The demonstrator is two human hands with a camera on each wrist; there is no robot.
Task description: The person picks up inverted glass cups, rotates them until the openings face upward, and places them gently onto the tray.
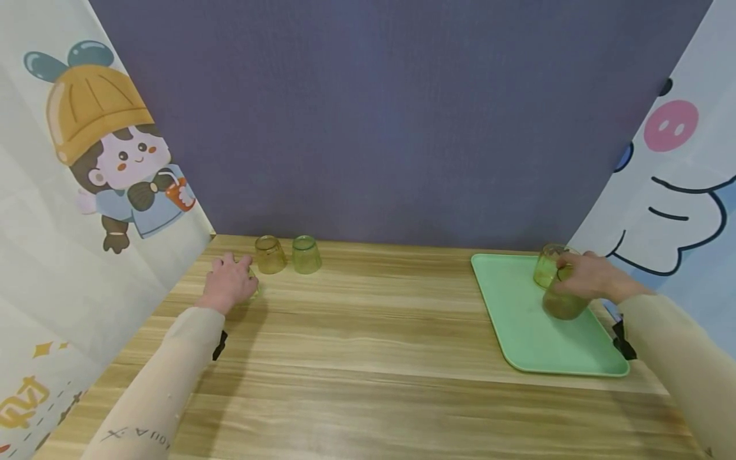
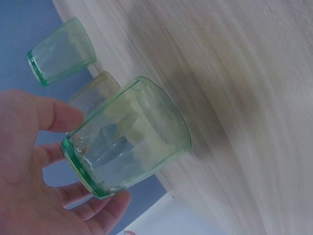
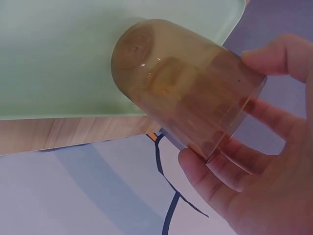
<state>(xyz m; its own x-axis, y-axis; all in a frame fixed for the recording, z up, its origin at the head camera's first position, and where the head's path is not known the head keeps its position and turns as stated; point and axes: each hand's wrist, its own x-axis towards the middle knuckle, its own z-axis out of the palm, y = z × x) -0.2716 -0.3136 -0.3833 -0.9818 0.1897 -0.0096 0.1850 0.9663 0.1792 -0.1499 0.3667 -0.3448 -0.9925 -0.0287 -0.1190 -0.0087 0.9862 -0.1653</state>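
My left hand (image 1: 229, 281) holds a clear green glass (image 2: 129, 139) around its thick base, at the left of the table. This glass is mouth down, its rim at or just above the wood; I cannot tell whether it touches. Just beyond stand an amber glass (image 1: 270, 254) and another green glass (image 1: 306, 254), both upside down. My right hand (image 1: 592, 278) grips an amber glass (image 3: 186, 88) near its rim, with its base tilted down toward the green tray (image 1: 535, 354). Behind it on the tray is a yellowish glass (image 1: 544, 271), partly hidden by the hand.
The wooden table (image 1: 368, 332) spans the space between my hands. A dark blue-grey panel (image 1: 368, 121) rises along its back edge. Printed curtains with cartoon figures hang at the left (image 1: 52, 268) and right (image 1: 690, 217). The tray has a raised rim.
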